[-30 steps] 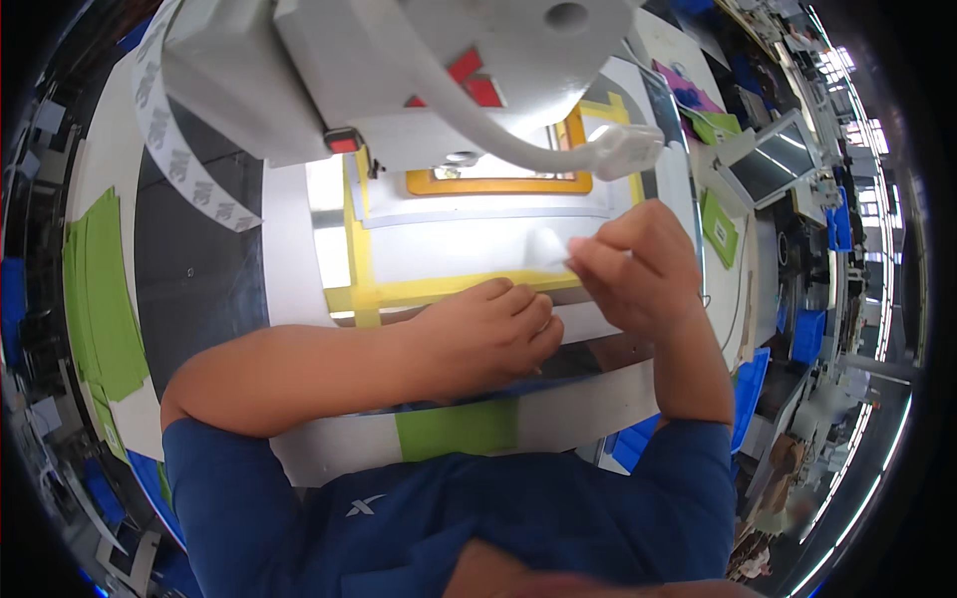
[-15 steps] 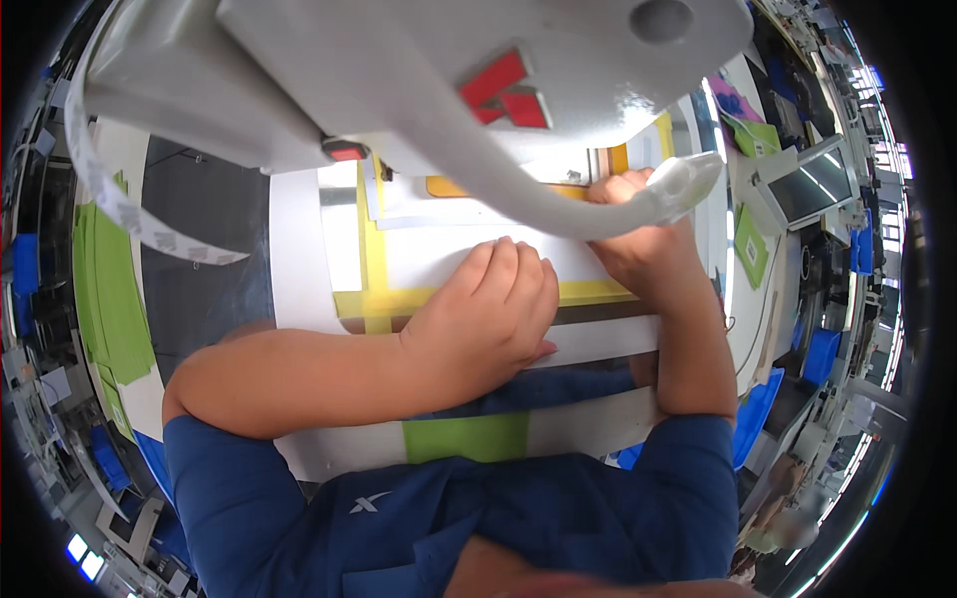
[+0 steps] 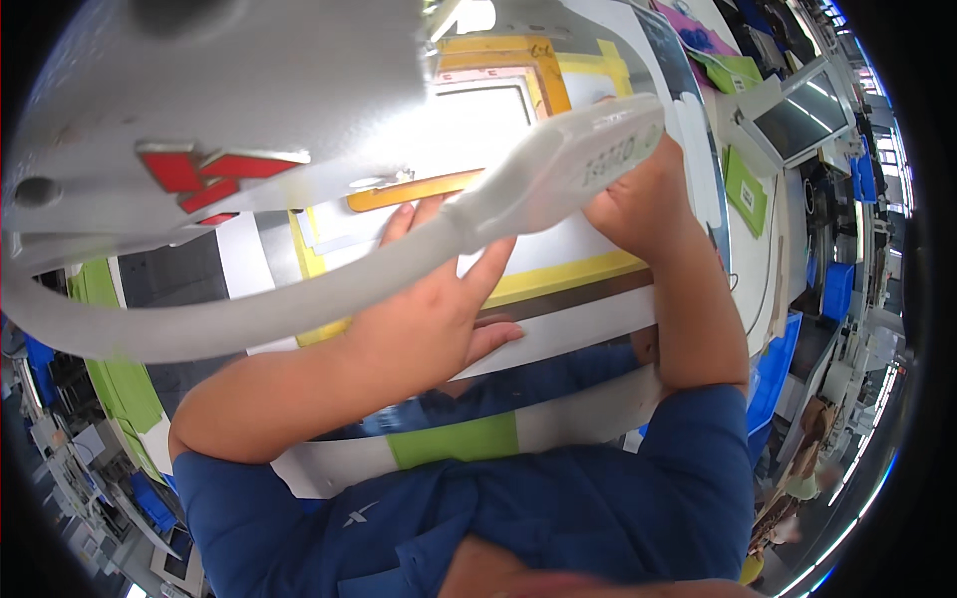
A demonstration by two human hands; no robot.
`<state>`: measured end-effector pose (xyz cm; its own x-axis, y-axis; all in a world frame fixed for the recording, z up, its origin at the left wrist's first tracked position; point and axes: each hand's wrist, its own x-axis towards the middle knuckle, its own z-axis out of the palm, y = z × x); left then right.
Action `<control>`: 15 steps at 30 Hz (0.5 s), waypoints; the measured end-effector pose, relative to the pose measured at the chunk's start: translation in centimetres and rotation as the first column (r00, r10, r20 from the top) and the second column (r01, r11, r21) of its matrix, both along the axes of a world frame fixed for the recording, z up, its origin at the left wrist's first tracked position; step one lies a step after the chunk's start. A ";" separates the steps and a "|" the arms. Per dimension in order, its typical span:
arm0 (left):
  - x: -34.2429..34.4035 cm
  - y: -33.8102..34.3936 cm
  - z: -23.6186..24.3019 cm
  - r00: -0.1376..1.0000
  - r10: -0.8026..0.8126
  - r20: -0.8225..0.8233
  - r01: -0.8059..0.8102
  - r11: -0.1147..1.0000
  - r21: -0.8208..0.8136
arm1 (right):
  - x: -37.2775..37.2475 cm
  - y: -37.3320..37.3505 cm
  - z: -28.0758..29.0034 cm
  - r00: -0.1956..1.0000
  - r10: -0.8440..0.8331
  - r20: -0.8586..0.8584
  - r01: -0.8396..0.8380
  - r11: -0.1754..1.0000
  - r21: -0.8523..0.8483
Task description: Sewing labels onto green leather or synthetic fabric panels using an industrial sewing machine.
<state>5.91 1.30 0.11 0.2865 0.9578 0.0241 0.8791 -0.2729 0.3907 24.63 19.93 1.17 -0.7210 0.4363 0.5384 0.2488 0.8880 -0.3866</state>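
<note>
Left hand (image 3: 431,307) — grip released, fingers spread and palm down, the foremost fingertips at the near bar of the flat orange rectangular frame (image 3: 553,88), thumb out to the right over the bands nearer the body. Right hand (image 3: 638,204) at the right of the frame, fingers bent forward; their tips go behind the flat whitish head of a thick pale-grey flexible tube (image 3: 299,299), so cannot tell whether this grip is clenched or grasping anything. Same tube crosses in front of part of the left hand.

Frame lies beyond the hands, part hidden by a bulky pale-grey machine housing (image 3: 299,90) with a red angular emblem; a brightly lit white area shows inside it. Nearer the body: smooth white sheet (image 3: 558,244), then a strip of yellow tape (image 3: 573,275).

Right side of the desk (image 3: 753,264) — grey-framed screen (image 3: 802,115), tilted, and a green rectangular card (image 3: 746,189)
</note>
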 end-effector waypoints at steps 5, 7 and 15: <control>0.1 -0.3 0.0 1.000 -0.019 0.017 0.020 0.996 -0.092 | 0.3 0.0 -0.3 0.999 -0.026 -0.029 0.024 0.996 -0.087; 0.0 -0.1 0.1 0.996 -0.065 0.057 0.071 0.993 -0.097 | 0.5 0.1 -0.3 0.999 -0.036 0.035 0.040 0.993 -0.116; -0.1 -0.5 0.4 0.996 0.065 -0.061 -0.072 0.990 -0.119 | 0.3 0.1 -0.6 1.000 -0.027 0.012 0.028 0.996 -0.088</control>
<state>5.85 0.78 0.54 0.2177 0.9701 -0.1075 0.9157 -0.1649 0.3664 24.93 20.05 0.60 -0.7137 0.5015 0.4891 0.2772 0.8434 -0.4603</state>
